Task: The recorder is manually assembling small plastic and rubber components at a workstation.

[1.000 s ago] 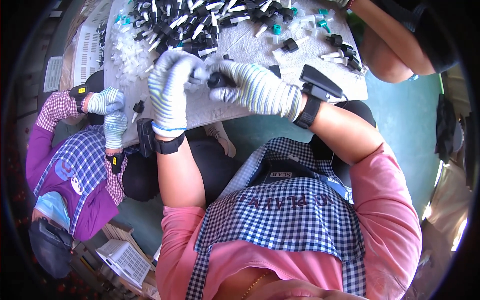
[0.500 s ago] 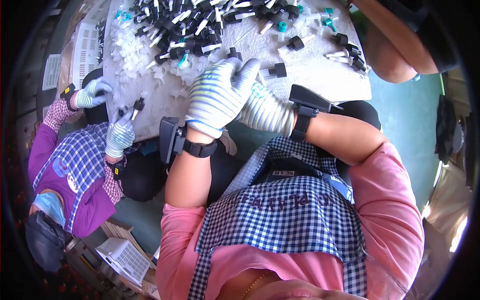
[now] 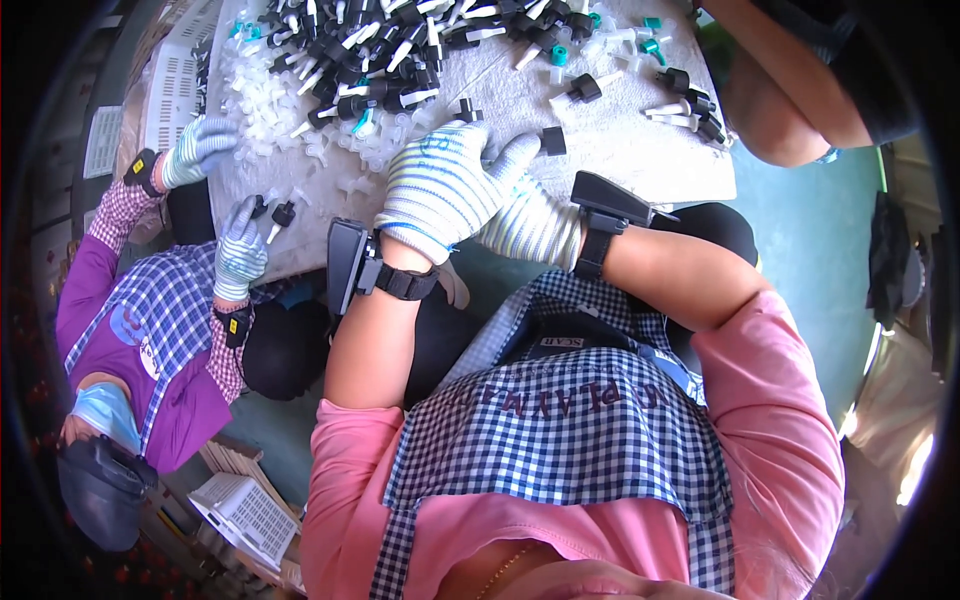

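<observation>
My left hand (image 3: 438, 192), in a white glove with blue-green stripes, bends over at the table's near edge, its fingers curled down away from view and its thumb pointing right. Tucked against it is my right hand (image 3: 535, 222), in a similar glove, its fingers mostly hidden behind the left. Whatever lies between the two hands does not show. A black pump cap (image 3: 466, 110) stands just beyond my left fingers; I cannot tell whether they touch it. Another black cap (image 3: 553, 141) lies by my left thumb.
A heap of black pump tops with white nozzles (image 3: 400, 50) covers the far part of the white table (image 3: 640, 165), beside clear plastic pieces (image 3: 262, 110). At left a co-worker's gloved hand (image 3: 240, 250) is near a black pump top (image 3: 283, 216). Another person's arm (image 3: 785, 70) is at far right.
My hands stay together, with the left thumb lowered a little. The view has shifted slightly. The co-worker's upper hand at left has moved up and right toward the clear pieces.
</observation>
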`<state>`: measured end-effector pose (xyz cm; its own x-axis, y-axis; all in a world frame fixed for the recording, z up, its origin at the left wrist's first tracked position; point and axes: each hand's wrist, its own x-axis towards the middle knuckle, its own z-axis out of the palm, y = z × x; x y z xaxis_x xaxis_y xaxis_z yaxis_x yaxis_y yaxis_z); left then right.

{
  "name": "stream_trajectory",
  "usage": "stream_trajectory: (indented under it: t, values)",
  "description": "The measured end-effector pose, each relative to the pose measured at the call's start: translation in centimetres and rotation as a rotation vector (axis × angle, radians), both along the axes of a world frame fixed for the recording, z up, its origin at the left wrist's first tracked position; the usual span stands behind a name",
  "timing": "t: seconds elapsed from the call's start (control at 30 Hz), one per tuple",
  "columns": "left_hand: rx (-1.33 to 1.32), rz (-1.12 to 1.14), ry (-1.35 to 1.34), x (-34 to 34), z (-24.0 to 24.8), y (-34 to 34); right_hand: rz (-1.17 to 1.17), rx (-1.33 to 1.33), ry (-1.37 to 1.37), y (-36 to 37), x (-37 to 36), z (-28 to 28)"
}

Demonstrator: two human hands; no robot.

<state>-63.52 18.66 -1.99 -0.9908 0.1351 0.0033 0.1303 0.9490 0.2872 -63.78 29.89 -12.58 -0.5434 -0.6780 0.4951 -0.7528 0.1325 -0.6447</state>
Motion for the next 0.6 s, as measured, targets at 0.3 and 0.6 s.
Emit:
stream_trajectory:
  t: [0.3,0.6]
  values:
    - [0.026,0.031,-0.095,-0.4,1.3,-0.2,-0.023,-0.098,-0.207,-0.3,0.1,1.7]
    - [0.542,0.039,0.124,1.0,-2.4,-4.5,0.053,-0.108,-0.260,-0.3,0.0,2.4]
